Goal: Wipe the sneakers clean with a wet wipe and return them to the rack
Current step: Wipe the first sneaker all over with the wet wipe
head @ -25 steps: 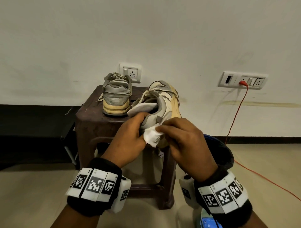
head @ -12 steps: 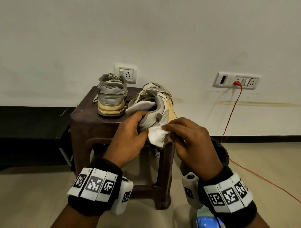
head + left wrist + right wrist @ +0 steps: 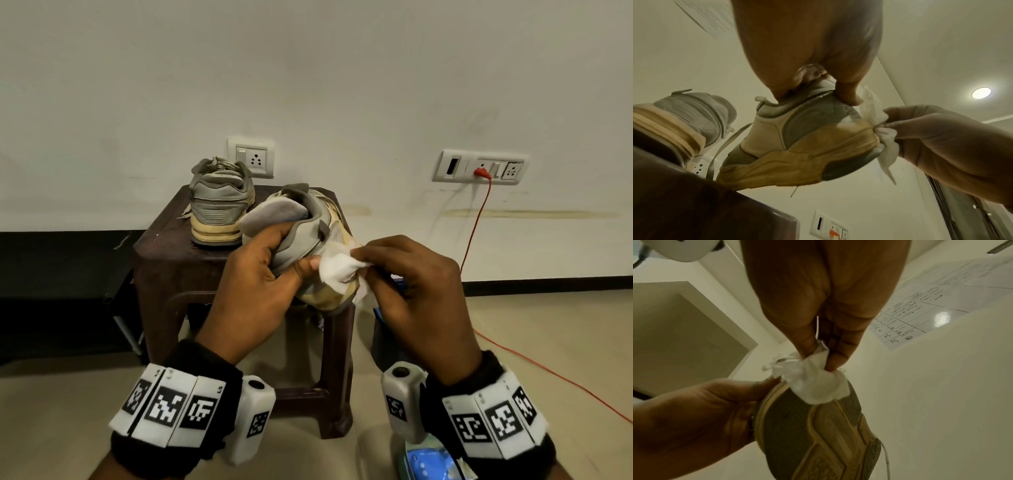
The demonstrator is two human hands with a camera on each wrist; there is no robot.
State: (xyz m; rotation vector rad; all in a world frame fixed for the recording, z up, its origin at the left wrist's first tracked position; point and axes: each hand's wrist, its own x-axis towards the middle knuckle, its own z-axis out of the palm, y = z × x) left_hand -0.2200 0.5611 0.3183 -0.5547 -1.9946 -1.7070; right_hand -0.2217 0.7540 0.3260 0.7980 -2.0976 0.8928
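Your left hand (image 3: 253, 284) grips the sneaker (image 3: 308, 240) by its padded collar, stiff enough there; your right hand (image 3: 421, 291) pinches the limp wipe (image 3: 337, 274) against the heel.

Black wristbands (image 3: 178, 404); checkered white tags (image 3: 493, 425)

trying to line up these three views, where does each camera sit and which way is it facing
Head: on the head, looking forward and down at the stool and wall; both hands show.
Left wrist: under the left hand, looking up along it at the held sneaker.
Right wrist: under the right hand, looking up along it at the wet wipe on the sole.
All three share sneaker, wipe and both hands.
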